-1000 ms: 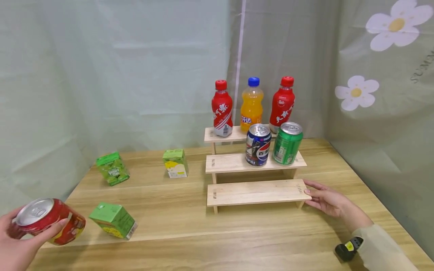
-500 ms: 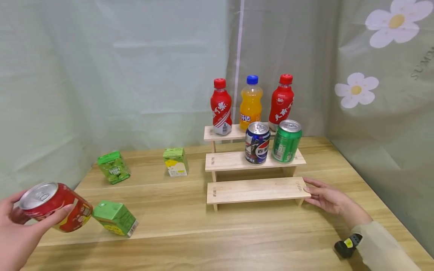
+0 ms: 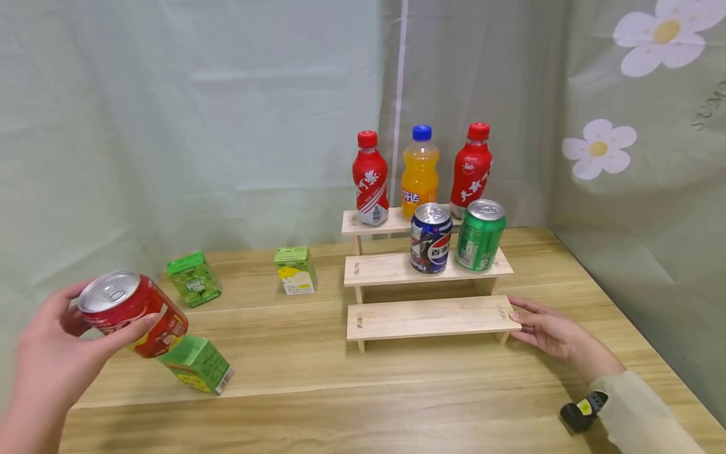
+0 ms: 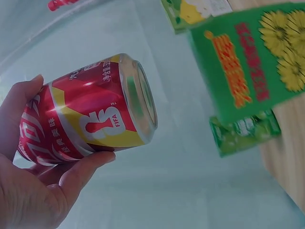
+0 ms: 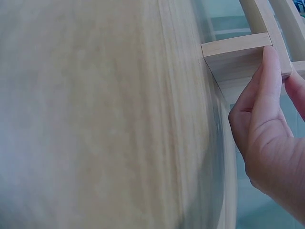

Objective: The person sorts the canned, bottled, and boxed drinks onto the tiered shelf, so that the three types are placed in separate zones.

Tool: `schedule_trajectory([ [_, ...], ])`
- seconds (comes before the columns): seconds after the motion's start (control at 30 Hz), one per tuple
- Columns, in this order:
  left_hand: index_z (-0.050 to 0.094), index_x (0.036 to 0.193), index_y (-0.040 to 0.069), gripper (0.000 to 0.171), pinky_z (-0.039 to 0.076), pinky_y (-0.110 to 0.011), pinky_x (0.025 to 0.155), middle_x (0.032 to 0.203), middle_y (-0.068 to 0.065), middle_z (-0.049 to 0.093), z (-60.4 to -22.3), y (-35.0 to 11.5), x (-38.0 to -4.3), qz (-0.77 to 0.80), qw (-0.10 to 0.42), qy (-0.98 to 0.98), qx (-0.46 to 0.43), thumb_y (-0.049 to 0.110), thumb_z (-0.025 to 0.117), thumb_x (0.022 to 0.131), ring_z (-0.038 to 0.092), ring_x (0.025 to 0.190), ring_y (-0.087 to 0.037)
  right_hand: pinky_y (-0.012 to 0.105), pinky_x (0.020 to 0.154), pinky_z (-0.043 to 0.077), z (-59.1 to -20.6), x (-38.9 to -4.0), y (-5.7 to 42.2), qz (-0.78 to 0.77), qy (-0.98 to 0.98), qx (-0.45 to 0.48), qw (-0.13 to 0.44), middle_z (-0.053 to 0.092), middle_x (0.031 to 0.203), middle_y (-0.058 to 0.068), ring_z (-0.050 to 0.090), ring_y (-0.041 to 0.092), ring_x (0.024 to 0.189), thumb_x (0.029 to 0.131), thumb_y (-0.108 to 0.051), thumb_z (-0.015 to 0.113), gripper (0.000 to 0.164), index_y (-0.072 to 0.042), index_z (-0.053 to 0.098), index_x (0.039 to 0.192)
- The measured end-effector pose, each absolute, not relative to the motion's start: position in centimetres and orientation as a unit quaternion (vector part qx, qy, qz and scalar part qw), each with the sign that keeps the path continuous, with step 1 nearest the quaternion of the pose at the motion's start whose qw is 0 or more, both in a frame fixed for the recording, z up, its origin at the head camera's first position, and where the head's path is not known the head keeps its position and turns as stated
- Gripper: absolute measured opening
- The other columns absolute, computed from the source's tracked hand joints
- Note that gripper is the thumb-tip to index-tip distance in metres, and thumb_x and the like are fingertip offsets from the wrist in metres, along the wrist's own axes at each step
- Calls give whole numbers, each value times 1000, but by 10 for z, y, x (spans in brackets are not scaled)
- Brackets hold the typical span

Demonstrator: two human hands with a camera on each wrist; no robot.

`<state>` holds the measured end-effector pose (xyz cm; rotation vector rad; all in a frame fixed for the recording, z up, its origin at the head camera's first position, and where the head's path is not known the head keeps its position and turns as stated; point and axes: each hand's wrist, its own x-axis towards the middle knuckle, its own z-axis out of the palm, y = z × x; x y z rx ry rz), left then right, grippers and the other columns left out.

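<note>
My left hand (image 3: 57, 350) holds a red soda can (image 3: 149, 318), tilted, in the air at the left. Its thumb lies along the side, and the left wrist view shows the can's base (image 4: 141, 98). Behind and below the can, a green juice carton (image 3: 201, 366) stands on the table, partly hidden by it. At the right, my right hand (image 3: 547, 331) pinches the right end of the lowest step of a three-step wooden display rack (image 3: 425, 317). The right wrist view shows the fingers against the step's end and leg (image 5: 238, 59).
On the rack's top step stand two red bottles (image 3: 370, 183) (image 3: 472, 173) and an orange soda bottle (image 3: 420, 173). A blue Pepsi can (image 3: 431, 243) and a green can (image 3: 481, 239) occupy the middle step. Two more green cartons (image 3: 194, 280) (image 3: 295, 271) stand towards the table's back (image 3: 317, 403).
My left hand has lifted the red soda can up and to the right, over the near green carton. My right hand stays on the rack's lowest step.
</note>
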<state>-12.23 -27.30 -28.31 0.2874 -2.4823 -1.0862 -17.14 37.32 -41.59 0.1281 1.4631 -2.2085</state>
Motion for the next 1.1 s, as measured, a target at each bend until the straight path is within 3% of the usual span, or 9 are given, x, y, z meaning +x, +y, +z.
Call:
schedule_trajectory([
  [0.63, 34, 139, 10, 81, 45, -7, 62, 93, 25, 52, -259, -209, -161, -406, 185, -895, 4, 24, 81, 75, 52, 84, 11, 24, 82, 55, -417, -172, 374, -805, 541, 50, 237, 68, 98, 3, 67, 13, 90, 96, -5, 53, 33, -33, 70, 100],
  [0.73, 31, 140, 8, 83, 46, -7, 62, 101, 14, 55, -258, -199, -168, -404, 184, -896, -5, 25, 81, 76, 51, 86, 10, 25, 82, 55, -418, -172, 375, -804, 542, 56, 237, 68, 98, 2, 67, 13, 90, 96, -5, 53, 33, -33, 70, 99],
  [0.9, 30, 139, 4, 83, 45, -7, 63, 121, -17, 57, -257, -183, -177, -403, 177, -898, -20, 28, 79, 77, 48, 89, 10, 25, 82, 55, -417, -172, 374, -803, 543, 64, 237, 68, 98, 2, 67, 13, 90, 96, -6, 53, 33, -33, 71, 99],
  [1.1, 30, 140, 5, 82, 47, -8, 66, 125, -18, 56, -257, -166, -187, -424, 157, -891, -48, 27, 80, 77, 51, 93, 4, 25, 82, 55, -419, -173, 375, -804, 542, 49, 239, 68, 99, 2, 67, 14, 91, 94, -7, 57, 30, -33, 70, 100],
])
